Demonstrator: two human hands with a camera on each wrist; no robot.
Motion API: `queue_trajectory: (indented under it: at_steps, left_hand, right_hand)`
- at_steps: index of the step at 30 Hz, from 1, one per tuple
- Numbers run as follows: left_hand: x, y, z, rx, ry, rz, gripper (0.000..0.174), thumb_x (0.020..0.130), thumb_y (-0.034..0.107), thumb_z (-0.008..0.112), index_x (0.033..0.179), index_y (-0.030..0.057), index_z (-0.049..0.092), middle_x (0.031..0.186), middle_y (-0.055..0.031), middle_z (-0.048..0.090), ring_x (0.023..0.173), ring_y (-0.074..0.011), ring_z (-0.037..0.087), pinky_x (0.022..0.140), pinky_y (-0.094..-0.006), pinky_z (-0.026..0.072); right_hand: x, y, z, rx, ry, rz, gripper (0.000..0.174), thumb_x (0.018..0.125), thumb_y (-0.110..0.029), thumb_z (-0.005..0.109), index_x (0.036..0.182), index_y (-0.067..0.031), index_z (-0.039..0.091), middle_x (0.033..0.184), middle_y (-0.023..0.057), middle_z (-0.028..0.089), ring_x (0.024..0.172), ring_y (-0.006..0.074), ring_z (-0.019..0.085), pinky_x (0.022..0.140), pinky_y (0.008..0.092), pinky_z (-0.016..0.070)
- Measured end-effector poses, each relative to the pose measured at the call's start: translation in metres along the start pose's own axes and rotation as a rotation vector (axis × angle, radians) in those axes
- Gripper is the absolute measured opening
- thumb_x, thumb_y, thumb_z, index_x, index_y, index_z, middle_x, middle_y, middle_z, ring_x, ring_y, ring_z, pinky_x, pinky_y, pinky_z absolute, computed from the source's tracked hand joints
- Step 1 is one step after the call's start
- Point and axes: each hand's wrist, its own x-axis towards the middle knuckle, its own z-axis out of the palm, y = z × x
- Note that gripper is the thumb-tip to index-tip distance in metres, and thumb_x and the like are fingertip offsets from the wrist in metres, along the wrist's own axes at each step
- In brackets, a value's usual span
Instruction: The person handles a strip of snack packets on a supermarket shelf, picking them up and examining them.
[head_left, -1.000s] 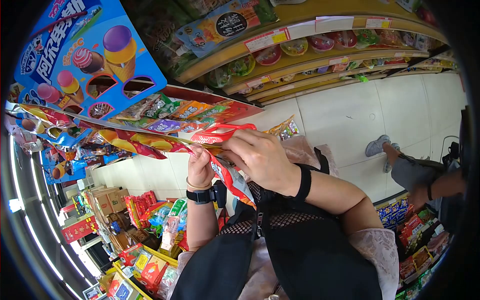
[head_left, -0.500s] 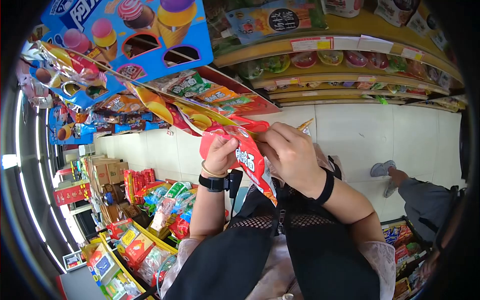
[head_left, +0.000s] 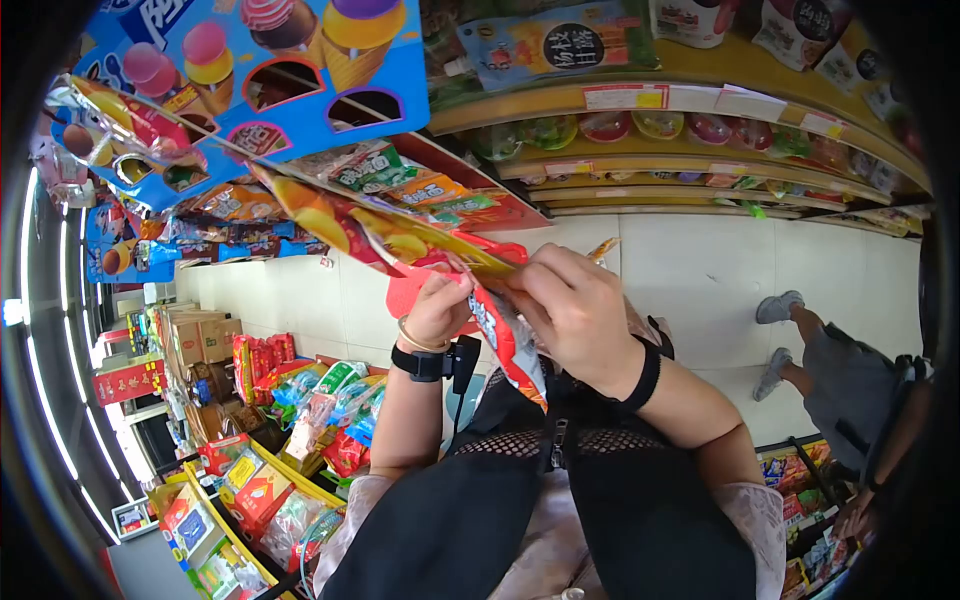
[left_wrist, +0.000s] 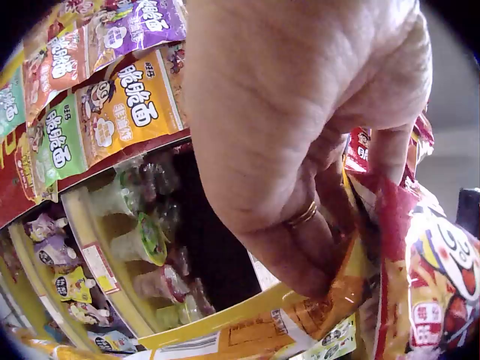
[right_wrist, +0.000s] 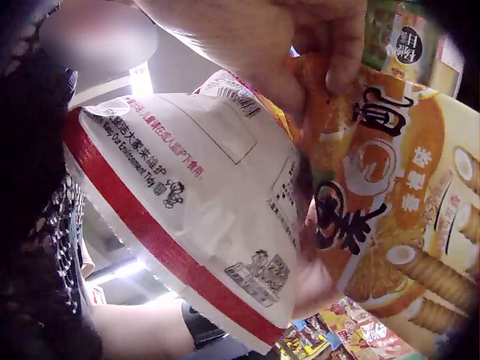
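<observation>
You gripped packets with 2 hands.
Left hand (head_left: 437, 312), right hand (head_left: 575, 310) fingers clamped on red snack packet (head_left: 508, 345), steadying it against orange packet (head_left: 400, 235).

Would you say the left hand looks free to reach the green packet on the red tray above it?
Probably not yet: the left hand is busy gripping the red packet with the right hand, though the green packet lies close above.

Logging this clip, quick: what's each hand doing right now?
Left hand: fingers curled, gripping the snack packets.
Right hand: pinching the same snack packets near their top.
</observation>
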Motion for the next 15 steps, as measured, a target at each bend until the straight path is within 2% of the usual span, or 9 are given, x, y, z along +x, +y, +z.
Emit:
queue_trajectory:
  at_steps: [1,6,8,12,15]
  left_hand:
    - [0.001,-0.002,-0.002,-0.007,-0.009,-0.004,0.039,0.086,0.009,0.053,0.123,0.0003,0.044,0.121,-0.0099,0.051,0.117,-0.0224,0.046,0.103,-0.0374,0.0314]
    - [0.001,-0.006,-0.020,-0.008,-0.041,-0.017,0.047,0.086,0.012,0.055,0.129,-0.0001,0.039,0.125,-0.0112,0.049,0.119,-0.0247,0.045,0.103,-0.0398,0.0320]
    - [0.000,-0.007,-0.019,0.013,0.005,-0.007,0.049,0.087,0.015,0.057,0.130,0.0004,0.038,0.124,-0.0111,0.050,0.117,-0.0248,0.046,0.102,-0.0400,0.0332]
    - [-0.001,-0.009,-0.026,-0.059,-0.026,-0.065,0.050,0.087,0.016,0.058,0.130,0.0004,0.037,0.123,-0.0108,0.050,0.116,-0.0247,0.047,0.101,-0.0400,0.0336]
    - [-0.001,-0.004,-0.017,0.002,-0.109,0.006,0.051,0.087,0.018,0.059,0.130,0.0006,0.038,0.124,-0.0106,0.050,0.117,-0.0242,0.047,0.101,-0.0395,0.0340]
  right_hand:
    - [0.000,0.000,0.000,0.038,0.025,0.009,0.015,0.065,-0.001,0.068,0.076,-0.0029,0.057,0.072,0.0085,0.053,0.066,0.0268,0.056,0.057,0.0363,0.0453]
    - [-0.006,0.006,-0.001,0.069,0.001,0.031,0.016,0.067,-0.001,0.068,0.080,-0.0027,0.059,0.074,0.0088,0.056,0.066,0.0266,0.057,0.058,0.0354,0.0460]
    - [-0.008,0.007,-0.001,0.112,-0.041,0.070,0.014,0.075,-0.007,0.064,0.085,-0.0035,0.056,0.081,0.0099,0.056,0.074,0.0290,0.059,0.063,0.0377,0.0480]
    - [-0.011,0.007,-0.002,0.185,-0.038,0.128,0.014,0.076,-0.006,0.064,0.088,-0.0028,0.057,0.082,0.0108,0.057,0.076,0.0301,0.059,0.064,0.0387,0.0480]
    - [-0.012,0.007,0.001,0.199,-0.010,0.146,0.014,0.076,-0.006,0.064,0.088,-0.0026,0.057,0.082,0.0109,0.058,0.076,0.0302,0.059,0.064,0.0386,0.0484]
